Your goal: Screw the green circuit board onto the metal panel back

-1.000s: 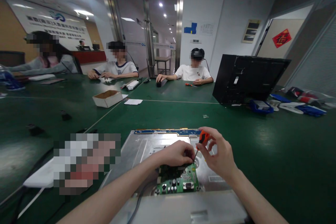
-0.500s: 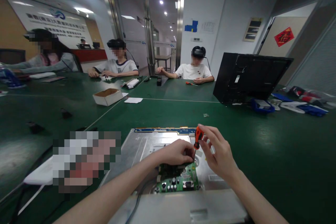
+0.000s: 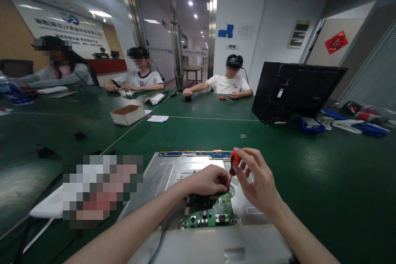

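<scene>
Right hand (image 3: 255,175) grips orange-black screwdriver (image 3: 234,163), tip down at upper right corner of green circuit board (image 3: 213,211). Left hand (image 3: 210,179) curled over board's top edge, fingers near screwdriver tip; can't tell if it pinches anything. Board sits on metal panel (image 3: 161,173), at counter's (image 3: 297,189) near edge, middle. Blue strip (image 3: 192,154) along panel's far edge. Black monitor (image 3: 297,90) stands farther right, white box (image 3: 127,115) farther left.
</scene>
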A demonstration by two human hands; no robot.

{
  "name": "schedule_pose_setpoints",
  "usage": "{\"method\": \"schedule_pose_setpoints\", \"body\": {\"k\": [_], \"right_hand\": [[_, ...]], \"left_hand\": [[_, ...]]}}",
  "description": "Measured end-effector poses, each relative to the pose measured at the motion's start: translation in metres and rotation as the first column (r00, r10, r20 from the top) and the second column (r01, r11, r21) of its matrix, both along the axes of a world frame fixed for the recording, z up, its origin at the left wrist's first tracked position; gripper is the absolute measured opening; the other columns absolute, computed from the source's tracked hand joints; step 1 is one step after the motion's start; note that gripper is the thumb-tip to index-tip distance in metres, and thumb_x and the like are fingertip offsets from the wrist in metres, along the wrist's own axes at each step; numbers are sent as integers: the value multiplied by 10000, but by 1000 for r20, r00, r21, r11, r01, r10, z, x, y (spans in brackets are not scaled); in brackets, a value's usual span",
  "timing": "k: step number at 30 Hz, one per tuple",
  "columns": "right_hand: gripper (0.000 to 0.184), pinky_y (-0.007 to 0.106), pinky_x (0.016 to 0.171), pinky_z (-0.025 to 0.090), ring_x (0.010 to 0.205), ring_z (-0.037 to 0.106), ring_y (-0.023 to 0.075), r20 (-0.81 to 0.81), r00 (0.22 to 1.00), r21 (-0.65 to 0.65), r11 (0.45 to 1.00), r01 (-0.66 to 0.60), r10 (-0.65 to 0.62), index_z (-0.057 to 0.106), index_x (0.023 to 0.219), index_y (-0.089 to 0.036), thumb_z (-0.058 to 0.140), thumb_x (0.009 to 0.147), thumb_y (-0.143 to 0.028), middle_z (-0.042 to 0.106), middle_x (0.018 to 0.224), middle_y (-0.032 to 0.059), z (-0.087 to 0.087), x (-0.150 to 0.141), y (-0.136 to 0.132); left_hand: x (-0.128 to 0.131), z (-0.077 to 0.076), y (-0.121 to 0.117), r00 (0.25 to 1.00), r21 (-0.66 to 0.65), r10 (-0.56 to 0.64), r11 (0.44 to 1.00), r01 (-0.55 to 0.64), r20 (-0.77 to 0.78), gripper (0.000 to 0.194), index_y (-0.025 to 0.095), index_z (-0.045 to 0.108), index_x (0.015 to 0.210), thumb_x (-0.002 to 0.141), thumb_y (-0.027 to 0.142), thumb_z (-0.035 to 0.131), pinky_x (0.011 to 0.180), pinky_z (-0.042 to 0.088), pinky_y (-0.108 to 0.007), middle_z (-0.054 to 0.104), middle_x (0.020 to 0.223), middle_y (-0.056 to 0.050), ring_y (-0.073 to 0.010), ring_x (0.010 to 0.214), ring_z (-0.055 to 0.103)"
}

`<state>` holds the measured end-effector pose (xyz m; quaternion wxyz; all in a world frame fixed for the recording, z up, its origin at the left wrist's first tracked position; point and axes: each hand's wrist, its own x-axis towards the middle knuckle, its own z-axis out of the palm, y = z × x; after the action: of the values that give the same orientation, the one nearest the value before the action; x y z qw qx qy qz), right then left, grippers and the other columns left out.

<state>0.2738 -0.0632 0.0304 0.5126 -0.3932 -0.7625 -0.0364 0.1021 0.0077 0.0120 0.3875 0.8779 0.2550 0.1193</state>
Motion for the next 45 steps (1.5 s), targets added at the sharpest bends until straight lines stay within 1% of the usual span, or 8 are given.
{"method": "schedule_pose_setpoints", "body": {"k": [3,8,12,20,26,33,41,45], "right_hand": [[453,270,560,529,688,604,126,23,999,-10,999,-31,32,411,1357,-266,445,926,-131,569,1094,91,1,-1,-1],[424,212,441,464,580,570,107,-52,998,32,999,26,-24,406,1265,-241,559,876,-171,619,934,38,-3,-1,0],[393,219,445,469,540,556,101,-53,996,11,997,77,-77,409,1245,-225,550,879,-191,617,887,23,-5,-1,1],[395,208,451,453,547,512,97,-3,999,63,997,35,-35,452,1216,-248,575,854,-150,561,812,-11,3,0,0],[487,237,475,476,582,536,116,7,1000,16,1000,-24,24,392,1336,-223,490,867,-138,615,922,47,5,-1,-5],[436,207,448,443,527,498,93,8,1000,64,998,29,-30,443,1282,-269,548,875,-153,566,823,-6,2,-1,0],[544,241,490,489,618,559,126,21,1000,-14,1000,-10,10,352,1400,-241,494,882,-158,609,975,64,1,0,-3],[501,218,453,469,549,535,101,15,1000,14,1000,14,-14,396,1364,-260,505,887,-155,608,902,28,1,0,-1]], "left_hand": [[0,-1,1,1000,-3,-8,1000,8,5,64,140,650,754,724,83,651,591,402,-211,598,664,25,-126,626,539],[-1,1,0,1000,-16,-18,1000,18,8,100,140,657,773,719,59,636,601,403,-206,603,677,24,-124,639,542],[0,4,-2,1000,-23,-5,1000,5,2,77,138,649,732,717,63,640,588,393,-203,585,642,31,-118,615,526],[-1,0,-1,1000,-21,-23,1000,23,17,122,127,676,815,725,58,631,616,416,-214,626,707,5,-132,656,553],[0,0,0,1000,-15,-23,1000,23,8,92,140,676,782,733,73,637,600,411,-206,616,677,22,-125,638,547],[-1,1,-1,1000,-8,-15,1000,16,15,107,141,669,806,733,68,639,601,414,-206,613,686,23,-123,645,543],[0,0,-1,1000,-25,-22,999,22,15,110,137,673,795,735,57,626,602,415,-205,623,682,20,-125,641,552],[0,0,-1,1000,-22,-10,1000,10,10,96,139,665,771,728,59,636,598,409,-205,611,666,26,-121,629,543]]}}
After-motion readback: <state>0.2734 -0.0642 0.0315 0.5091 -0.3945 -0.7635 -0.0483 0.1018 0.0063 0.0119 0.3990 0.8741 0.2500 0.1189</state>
